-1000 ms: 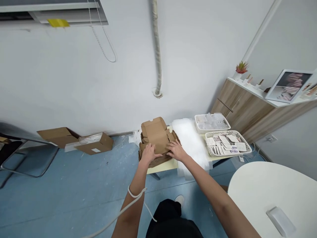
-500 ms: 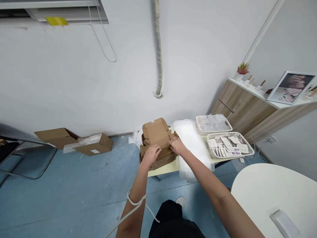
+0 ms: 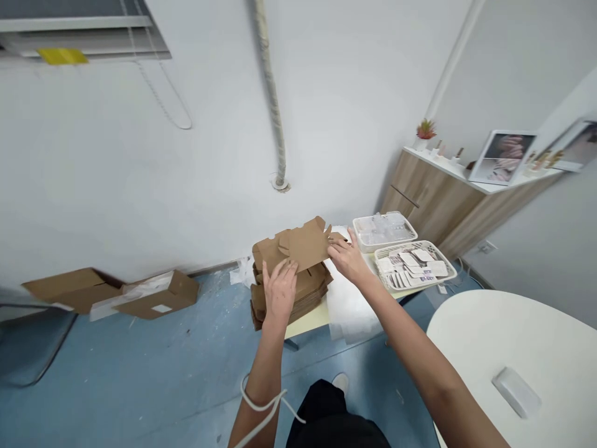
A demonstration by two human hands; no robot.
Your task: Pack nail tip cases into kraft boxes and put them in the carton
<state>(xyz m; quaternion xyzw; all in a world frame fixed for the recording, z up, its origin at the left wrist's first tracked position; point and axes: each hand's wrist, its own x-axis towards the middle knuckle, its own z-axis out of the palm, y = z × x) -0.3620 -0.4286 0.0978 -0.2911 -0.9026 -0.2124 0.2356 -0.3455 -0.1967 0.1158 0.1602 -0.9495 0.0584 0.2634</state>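
Note:
A flattened brown cardboard box point(image 3: 308, 242) is lifted and tilted above a stack of similar folded boxes point(image 3: 305, 297) on a small pale yellow table point(image 3: 310, 321). My right hand point(image 3: 346, 256) grips its right end by the flaps, index finger raised. At its near left edge, my left hand point(image 3: 280, 289) holds on with the fingertips, thumb apart; the underside of that grip is hidden. White packing sheets point(image 3: 347, 308) lie to the right of the stack, partly under my right forearm.
Two white baskets stand at the table's right end, one with clear plastic cases point(image 3: 385, 230), one with white cards point(image 3: 415, 267). A wooden cabinet point(image 3: 433, 193) is behind them. A round white table point(image 3: 494, 336) is near right; open cartons point(image 3: 158, 298) lie on the floor left.
The flattened box has been raised off the stack and turned, its right end moving up and right with my right hand. My head view has shifted to the right.

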